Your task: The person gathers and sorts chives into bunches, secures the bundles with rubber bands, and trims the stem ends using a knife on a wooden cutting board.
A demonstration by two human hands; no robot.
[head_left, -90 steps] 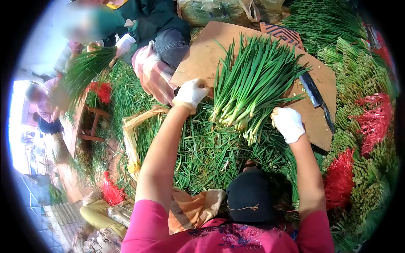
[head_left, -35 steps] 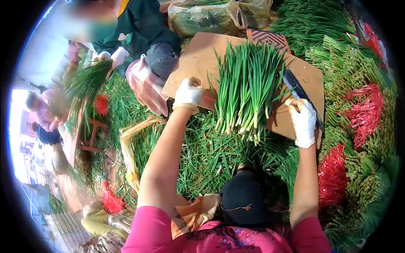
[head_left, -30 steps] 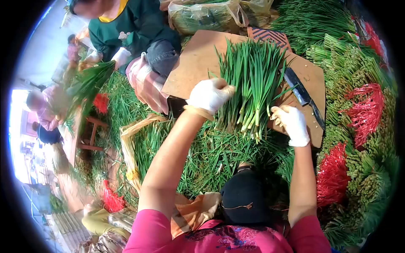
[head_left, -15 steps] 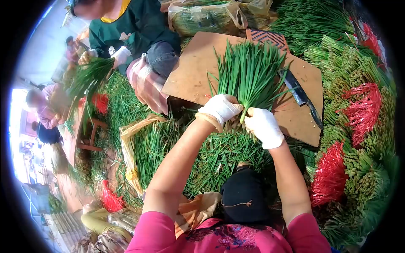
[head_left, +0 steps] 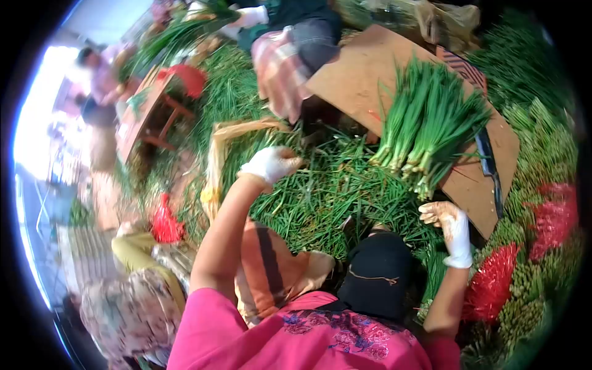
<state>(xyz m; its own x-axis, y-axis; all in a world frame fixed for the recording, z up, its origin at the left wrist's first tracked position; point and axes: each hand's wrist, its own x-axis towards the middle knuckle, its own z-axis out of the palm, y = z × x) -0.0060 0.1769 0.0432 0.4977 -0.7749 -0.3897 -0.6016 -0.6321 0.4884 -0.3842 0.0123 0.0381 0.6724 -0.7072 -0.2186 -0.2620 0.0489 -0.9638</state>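
Note:
A bunch of green chives [head_left: 428, 120] lies on the tan board [head_left: 357, 71], its pale cut ends pointing toward me and jutting past the near edge. My right hand [head_left: 449, 225], in a white glove with bare fingertips, hovers just below those ends, fingers loosely bent and apart, holding nothing I can see. Off to the left, my left hand [head_left: 272, 165], gloved likewise, hangs over loose chive leaves [head_left: 327, 194] with its fingers half curled and nothing visible in them. A dark-bladed knife [head_left: 489, 163] rests on the board, partly hidden under the leaf tips.
Stacked chive bundles [head_left: 536, 142] line the right side, with red plastic strips [head_left: 493, 283] on them. A patterned mat piece [head_left: 464, 68] lies at the board's far edge. Across from me sits a person with a checked cloth [head_left: 280, 68]. A yellowish plastic bag [head_left: 217, 160] borders the leaf pile.
Both hands have let go of the chives, which now lie on the board. My left hand moved left, my right hand down and right. The view has shifted, too.

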